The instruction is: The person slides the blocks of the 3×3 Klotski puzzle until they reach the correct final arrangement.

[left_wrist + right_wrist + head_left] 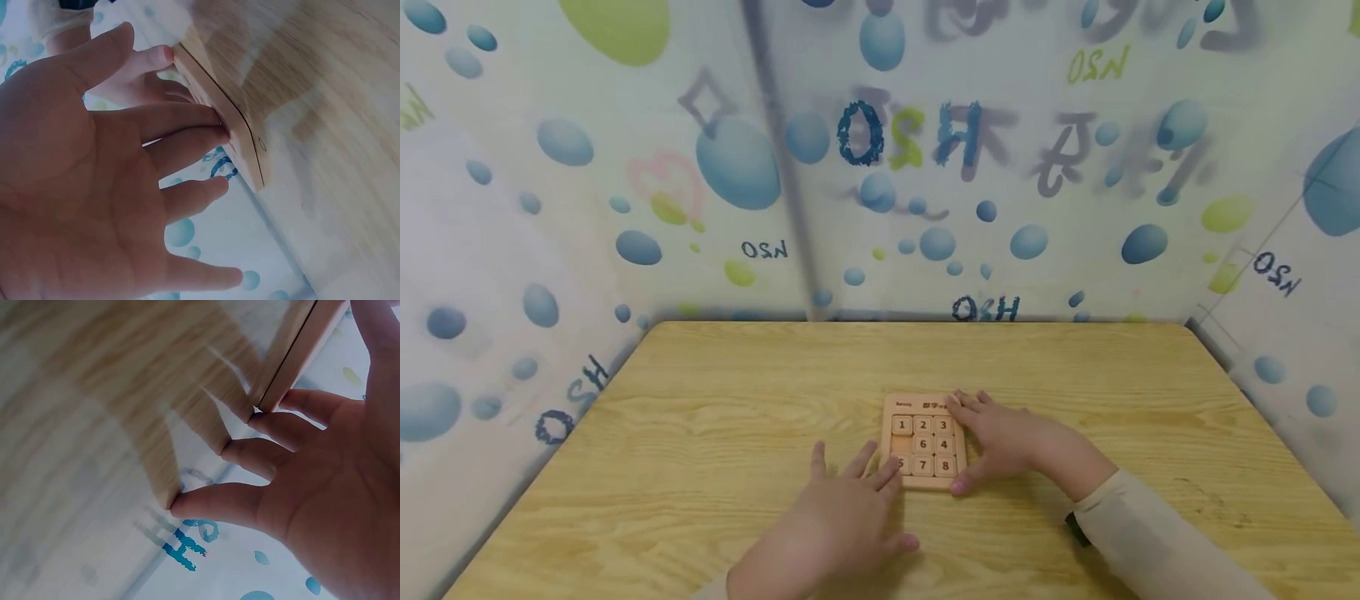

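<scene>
A wooden number slide puzzle lies flat on the table. Its rows show 1, 2, 3, then a vacant slot, 6, 4, then 5, 7, 8. My left hand is spread at its lower left corner, a fingertip over the tile marked 5. In the left wrist view, two straight fingers meet the puzzle and the thumb stands apart. My right hand holds the right side between thumb and index finger, at the near and far corners. Its other fingers rest on the table beside the puzzle.
The light wooden table extends around the puzzle on all sides. A pale curtain printed with blue and green drops rises behind the table and at both sides. A dark band shows at the right sleeve.
</scene>
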A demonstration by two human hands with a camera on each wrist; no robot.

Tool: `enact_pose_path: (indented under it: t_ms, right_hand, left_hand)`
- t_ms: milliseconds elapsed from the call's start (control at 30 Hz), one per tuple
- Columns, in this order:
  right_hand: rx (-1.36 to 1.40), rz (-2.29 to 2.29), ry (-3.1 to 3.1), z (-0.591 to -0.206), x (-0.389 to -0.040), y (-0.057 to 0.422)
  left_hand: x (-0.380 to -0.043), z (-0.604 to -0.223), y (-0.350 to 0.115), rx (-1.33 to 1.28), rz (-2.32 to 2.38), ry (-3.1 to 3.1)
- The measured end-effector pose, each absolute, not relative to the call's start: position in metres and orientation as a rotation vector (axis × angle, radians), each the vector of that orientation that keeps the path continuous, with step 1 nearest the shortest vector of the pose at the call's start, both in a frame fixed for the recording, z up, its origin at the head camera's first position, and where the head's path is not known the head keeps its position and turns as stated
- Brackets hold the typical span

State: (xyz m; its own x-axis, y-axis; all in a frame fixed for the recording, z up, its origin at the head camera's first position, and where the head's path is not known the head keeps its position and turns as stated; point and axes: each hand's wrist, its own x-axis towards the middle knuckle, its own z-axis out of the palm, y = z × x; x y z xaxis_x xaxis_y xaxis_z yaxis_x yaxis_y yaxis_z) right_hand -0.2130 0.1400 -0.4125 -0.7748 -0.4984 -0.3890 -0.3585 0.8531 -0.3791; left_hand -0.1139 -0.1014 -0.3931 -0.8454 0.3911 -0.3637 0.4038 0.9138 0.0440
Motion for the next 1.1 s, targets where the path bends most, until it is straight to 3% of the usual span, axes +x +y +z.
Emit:
enact_pose_path:
  t_ms: [1100]
  right_hand:
    - [-0.609,-0.404,2.551,-0.415,-0.212,0.141]
  left_hand:
    - [-0.122,-0.387,-0.094,0.617,0.019,2.733]
